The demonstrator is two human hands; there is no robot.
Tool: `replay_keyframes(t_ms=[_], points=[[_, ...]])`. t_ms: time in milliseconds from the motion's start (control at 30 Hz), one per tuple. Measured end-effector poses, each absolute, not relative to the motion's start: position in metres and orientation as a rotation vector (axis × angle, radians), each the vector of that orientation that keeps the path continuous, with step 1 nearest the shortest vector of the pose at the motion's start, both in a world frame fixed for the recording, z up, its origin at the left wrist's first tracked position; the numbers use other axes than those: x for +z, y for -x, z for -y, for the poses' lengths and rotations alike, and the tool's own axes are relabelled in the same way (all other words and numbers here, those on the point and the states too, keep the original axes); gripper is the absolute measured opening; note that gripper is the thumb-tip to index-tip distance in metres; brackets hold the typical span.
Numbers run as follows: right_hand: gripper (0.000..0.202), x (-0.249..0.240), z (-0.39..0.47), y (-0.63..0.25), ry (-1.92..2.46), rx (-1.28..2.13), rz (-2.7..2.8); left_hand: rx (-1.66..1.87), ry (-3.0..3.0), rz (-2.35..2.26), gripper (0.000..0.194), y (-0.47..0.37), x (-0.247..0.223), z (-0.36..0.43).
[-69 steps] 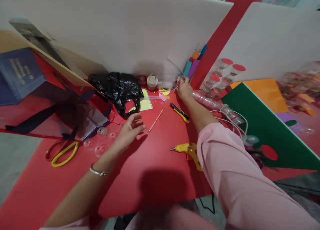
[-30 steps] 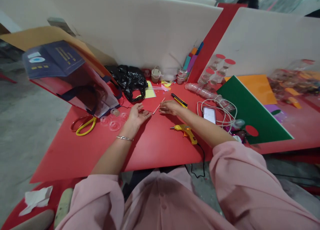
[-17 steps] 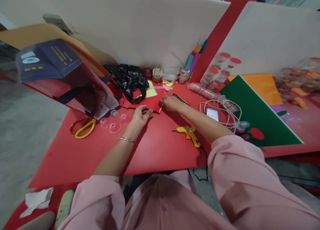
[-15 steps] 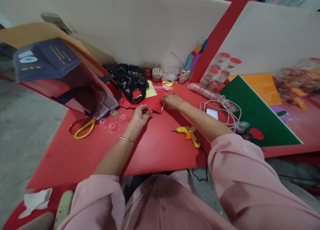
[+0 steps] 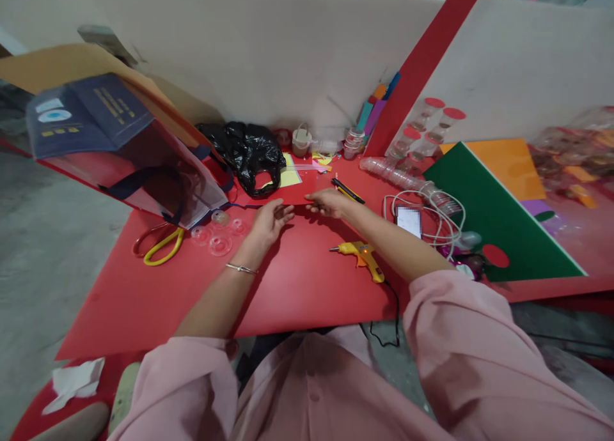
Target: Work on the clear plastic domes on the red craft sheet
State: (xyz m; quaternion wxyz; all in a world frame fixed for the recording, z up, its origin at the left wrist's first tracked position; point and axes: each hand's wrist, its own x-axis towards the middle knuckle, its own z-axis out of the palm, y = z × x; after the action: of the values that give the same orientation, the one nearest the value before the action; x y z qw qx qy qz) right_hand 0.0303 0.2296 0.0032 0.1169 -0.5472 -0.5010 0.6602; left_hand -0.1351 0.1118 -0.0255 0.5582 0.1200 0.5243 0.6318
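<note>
Both my hands are at the near edge of a red sheet (image 5: 295, 195), which blends with the red tabletop (image 5: 292, 281). My left hand (image 5: 271, 222) is closed on the sheet's near left part, thumb above and fingers below. From the other side, my right hand (image 5: 327, 203) pinches the same edge, its fingertips partly hidden. Just beyond the right hand lies a black and yellow utility knife (image 5: 348, 190), untouched. Nearer my body, a yellow glue gun (image 5: 361, 257) rests on its side with an orange light glowing.
Left are an upright bag (image 5: 91, 118), yellow-handled scissors (image 5: 164, 246) and clear plastic pieces (image 5: 219, 244). A black plastic bag (image 5: 249, 153) sits behind. On the right lie stacked plastic cups (image 5: 393, 174), a white cable (image 5: 451, 238), a phone (image 5: 408, 222) and a green board (image 5: 499, 227).
My right hand has let go of the utility knife, which now lies on the table, and has come down and slightly left onto the sheet's edge. The left hand has barely moved.
</note>
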Motion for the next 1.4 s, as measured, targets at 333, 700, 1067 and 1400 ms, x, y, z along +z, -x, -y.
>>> replay_keyframes(t_ms=[333,700,1067,1400], points=[[0.016,0.005,-0.216,-0.019,1.451,2.006,1.188,0.711,-2.144,-1.868,0.05,0.171,-0.025,-0.106],[0.052,-0.006,-0.192,-0.031,1.359,1.481,1.586,1.245,-1.518,-1.634,0.06,0.173,-0.041,-0.107],[0.048,0.001,-0.187,-0.032,1.128,-0.118,2.831,1.038,-1.589,-1.7,0.072,0.208,-0.028,-0.119],[0.041,0.02,-0.172,0.026,1.212,-0.289,2.994,1.074,-1.413,-1.644,0.035,0.246,-0.01,-0.126]])
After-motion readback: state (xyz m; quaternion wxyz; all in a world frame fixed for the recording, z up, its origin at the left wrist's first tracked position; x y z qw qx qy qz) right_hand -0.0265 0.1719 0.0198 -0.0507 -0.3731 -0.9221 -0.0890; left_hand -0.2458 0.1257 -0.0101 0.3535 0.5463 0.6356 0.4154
